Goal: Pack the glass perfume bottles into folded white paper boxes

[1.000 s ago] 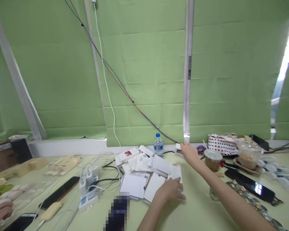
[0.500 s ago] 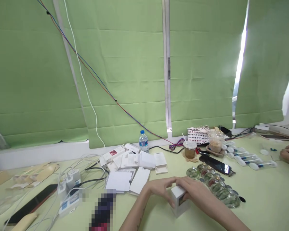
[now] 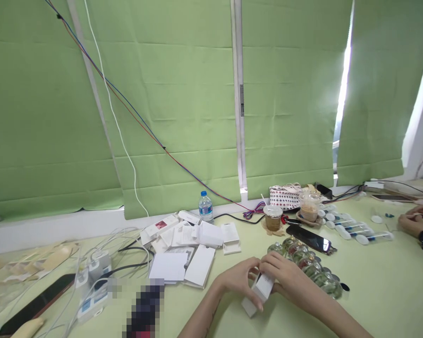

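A small white box (image 3: 263, 287) is tilted just above or on the table, with both hands around it. My left hand (image 3: 240, 278) grips its left side, the thumb pressed along the near face. From the right, my right hand (image 3: 288, 278) holds the box's upper end with bent fingers, some of them hidden behind it. Beyond my right hand lie several clear-wrapped round items (image 3: 315, 267) in green and red, in a slanting row. A pile of white boxes and folded cartons (image 3: 197, 258) spreads to the left of my hands.
A water bottle (image 3: 206, 209) and a lidded drink cup (image 3: 272, 218) stand at the back. Right of them are a black phone (image 3: 310, 238) and several white-ended sticks (image 3: 359, 231). Another person's hands (image 3: 418, 219) are at far right. A cabled power strip (image 3: 91, 300) lies left.
The white box has turned and tipped over in my hands, so a plain white side now shows instead of the face with a dark picture. The view has swung slightly right.
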Tool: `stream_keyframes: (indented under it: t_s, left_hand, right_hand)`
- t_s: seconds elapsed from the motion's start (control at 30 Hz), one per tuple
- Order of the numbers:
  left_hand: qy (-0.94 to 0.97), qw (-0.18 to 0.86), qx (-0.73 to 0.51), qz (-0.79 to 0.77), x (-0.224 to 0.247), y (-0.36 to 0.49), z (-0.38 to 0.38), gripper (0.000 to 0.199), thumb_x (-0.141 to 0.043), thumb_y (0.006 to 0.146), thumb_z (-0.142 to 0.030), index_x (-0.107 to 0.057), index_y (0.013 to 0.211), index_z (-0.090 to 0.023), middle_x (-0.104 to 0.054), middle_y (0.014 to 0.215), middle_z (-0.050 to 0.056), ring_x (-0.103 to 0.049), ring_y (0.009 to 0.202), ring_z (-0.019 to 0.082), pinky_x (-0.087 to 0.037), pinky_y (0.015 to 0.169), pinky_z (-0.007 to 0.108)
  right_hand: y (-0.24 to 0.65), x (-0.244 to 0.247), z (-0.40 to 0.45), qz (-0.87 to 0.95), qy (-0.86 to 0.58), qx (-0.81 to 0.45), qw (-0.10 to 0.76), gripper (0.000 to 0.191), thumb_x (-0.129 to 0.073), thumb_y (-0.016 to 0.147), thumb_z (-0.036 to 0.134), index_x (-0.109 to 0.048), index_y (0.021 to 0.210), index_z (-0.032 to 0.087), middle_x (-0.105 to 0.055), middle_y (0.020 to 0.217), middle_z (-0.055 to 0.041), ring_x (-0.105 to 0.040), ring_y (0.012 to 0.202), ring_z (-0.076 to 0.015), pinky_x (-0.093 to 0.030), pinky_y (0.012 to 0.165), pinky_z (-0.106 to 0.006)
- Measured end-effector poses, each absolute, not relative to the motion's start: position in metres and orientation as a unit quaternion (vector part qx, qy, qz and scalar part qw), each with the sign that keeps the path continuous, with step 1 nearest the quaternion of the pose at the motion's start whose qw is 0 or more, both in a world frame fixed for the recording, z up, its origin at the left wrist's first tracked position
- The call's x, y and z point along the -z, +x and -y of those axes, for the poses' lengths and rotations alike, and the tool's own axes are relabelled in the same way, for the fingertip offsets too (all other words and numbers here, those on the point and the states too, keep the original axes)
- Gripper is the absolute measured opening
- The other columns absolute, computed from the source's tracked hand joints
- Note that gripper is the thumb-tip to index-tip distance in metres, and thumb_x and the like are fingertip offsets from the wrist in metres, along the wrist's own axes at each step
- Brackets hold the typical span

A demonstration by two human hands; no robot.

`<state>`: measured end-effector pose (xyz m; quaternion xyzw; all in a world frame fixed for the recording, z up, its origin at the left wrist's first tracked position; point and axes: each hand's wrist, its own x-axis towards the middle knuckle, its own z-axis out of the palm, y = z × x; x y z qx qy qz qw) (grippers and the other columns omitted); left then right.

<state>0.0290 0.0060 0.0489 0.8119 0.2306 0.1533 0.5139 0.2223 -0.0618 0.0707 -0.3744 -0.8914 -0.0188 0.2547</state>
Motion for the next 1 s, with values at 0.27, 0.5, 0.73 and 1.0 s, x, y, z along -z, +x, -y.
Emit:
stream_keyframes:
  t_s: [0.27, 0.5, 0.73, 1.0]
  left_hand:
    - [0.861, 0.382, -0.164, -0.292, -0.051, 0.019, -0.012, 0.088, -0.088, 0.033, -0.049, -0.051, 0.107, -0.021, -0.051, 0.108, 0.003, -0.051, 0.098, 0.025, -0.042, 0.082, 0.033]
    - [0.869, 0.319, -0.183, -0.332, -0.050, 0.017, -0.013, 0.089, -0.086, 0.036, -0.053, -0.048, 0.109, -0.021, -0.048, 0.109, 0.004, -0.050, 0.099, 0.025, -0.041, 0.083, 0.032]
    - [0.866, 0.276, -0.161, -0.386, -0.049, 0.028, -0.005, 0.086, -0.084, 0.040, -0.054, -0.048, 0.111, -0.021, -0.056, 0.105, 0.005, -0.053, 0.092, 0.027, -0.041, 0.076, 0.032]
    - [0.894, 0.123, -0.117, -0.414, -0.054, 0.042, 0.009, 0.079, -0.082, 0.042, -0.056, -0.050, 0.106, -0.025, -0.055, 0.111, 0.007, -0.049, 0.104, 0.033, -0.034, 0.086, 0.041]
  right_hand:
    - [0.226, -0.027, 0.058, 0.881, -0.349, 0.101, 0.303, 0.022, -0.044, 0.087, 0.010, -0.055, 0.072, 0.021, -0.062, 0.070, -0.0045, -0.050, 0.067, -0.0205, -0.036, 0.061, -0.032]
    - [0.230, -0.018, 0.080, 0.797, -0.404, -0.250, 0.373, 0.029, -0.042, 0.091, 0.047, -0.057, 0.103, 0.025, -0.061, 0.091, -0.0053, -0.057, 0.081, -0.0221, -0.046, 0.074, -0.033]
    - [0.223, 0.003, 0.069, 0.569, -0.447, -0.462, 0.513, 0.035, -0.055, 0.079, 0.046, -0.069, 0.103, 0.024, -0.066, 0.096, -0.0079, -0.061, 0.087, -0.0247, -0.048, 0.077, -0.035]
    - [0.216, -0.001, 0.065, 0.469, -0.401, -0.539, 0.573, 0.021, -0.063, 0.068, 0.038, -0.070, 0.076, 0.020, -0.065, 0.082, -0.0059, -0.056, 0.066, -0.0186, -0.042, 0.061, -0.028]
